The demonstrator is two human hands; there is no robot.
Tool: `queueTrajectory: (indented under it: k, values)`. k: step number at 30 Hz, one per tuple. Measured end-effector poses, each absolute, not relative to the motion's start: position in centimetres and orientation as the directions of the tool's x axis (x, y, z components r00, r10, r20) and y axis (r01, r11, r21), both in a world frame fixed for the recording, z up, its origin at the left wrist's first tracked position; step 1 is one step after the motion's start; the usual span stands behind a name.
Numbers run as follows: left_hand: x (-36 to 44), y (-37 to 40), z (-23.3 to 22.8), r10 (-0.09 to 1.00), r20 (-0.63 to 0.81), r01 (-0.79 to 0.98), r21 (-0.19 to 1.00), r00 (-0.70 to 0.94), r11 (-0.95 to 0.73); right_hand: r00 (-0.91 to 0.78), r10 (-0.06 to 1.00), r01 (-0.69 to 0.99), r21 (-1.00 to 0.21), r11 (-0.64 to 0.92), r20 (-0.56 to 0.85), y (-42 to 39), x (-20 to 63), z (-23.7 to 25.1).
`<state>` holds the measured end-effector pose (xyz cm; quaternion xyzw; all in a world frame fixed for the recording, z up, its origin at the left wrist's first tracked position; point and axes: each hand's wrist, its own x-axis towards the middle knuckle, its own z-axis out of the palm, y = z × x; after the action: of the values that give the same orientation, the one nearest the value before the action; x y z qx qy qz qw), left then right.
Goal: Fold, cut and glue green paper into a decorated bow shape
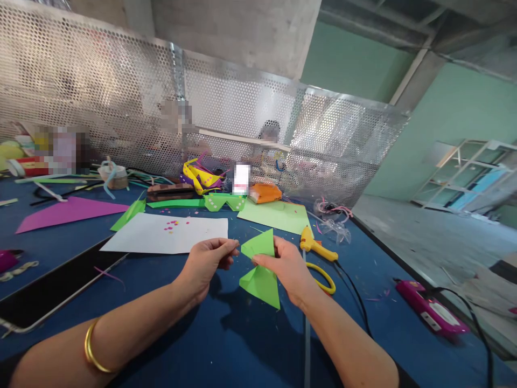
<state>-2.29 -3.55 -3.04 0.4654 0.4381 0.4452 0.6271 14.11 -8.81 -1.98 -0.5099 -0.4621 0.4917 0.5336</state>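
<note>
The right hand [287, 268] pinches a folded green paper [260, 269] at its narrow waist, thumb and fingers closed on the crease where an upper triangle meets a lower one. The paper is lifted off the blue table [226, 334], its lower flap hanging down to the left of the right wrist and its upper point rising just left of the knuckles. The left hand [208, 261] sits just left of the paper, fingertips drawn together toward the upper triangle's left edge; whether they actually touch it or hold anything cannot be told. A gold bangle [93, 353] rings the left forearm.

Just right of the right hand lies a yellow glue gun [315, 245], and under that wrist a pair of yellow-handled scissors [323, 277], with a black cable [355, 296] trailing away to the right. Farther right, well apart, is a magenta device [430, 310]. Beyond the left hand lies a white sheet [169, 234] dotted with small pink and yellow bits; beyond the right hand, a pale green sheet [278, 215]. Farther back sit green paper glasses [224, 202] and an orange box [264, 193]. Far left of the left hand lies a purple paper triangle [68, 211], and nearer, a dark tablet [56, 291] at the table's edge. Nothing lies between the two hands and the paper.
</note>
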Motion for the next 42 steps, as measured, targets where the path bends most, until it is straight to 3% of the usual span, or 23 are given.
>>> queueTrajectory:
  k: [13, 25, 33, 42]
  values:
    - [-2.34, -3.61, -3.24, 0.948, -0.094, -0.213, 0.963, 0.304, 0.164, 0.093, 0.995, -0.067, -0.998, -0.015, -0.021, -8.95, 14.01, -1.91]
    - [-2.37, -3.70, -3.33, 0.943, -0.165, -0.068, 0.979, 0.289, 0.193, 0.118, 0.993, -0.012, -1.000, 0.021, 0.019, -8.86, 14.13, -1.73]
    - [-2.28, -3.89, -2.85, 0.934, -0.163, -0.182, 0.956, 0.319, 0.229, 0.101, 0.995, -0.088, -0.996, 0.013, 0.004, -8.86, 14.11, -1.92]
    - [-2.32, -3.83, -2.78, 0.961, -0.141, -0.136, 0.975, 0.240, 0.177, 0.132, 0.991, -0.052, -0.999, 0.005, -0.002, -9.00, 14.24, -1.69]
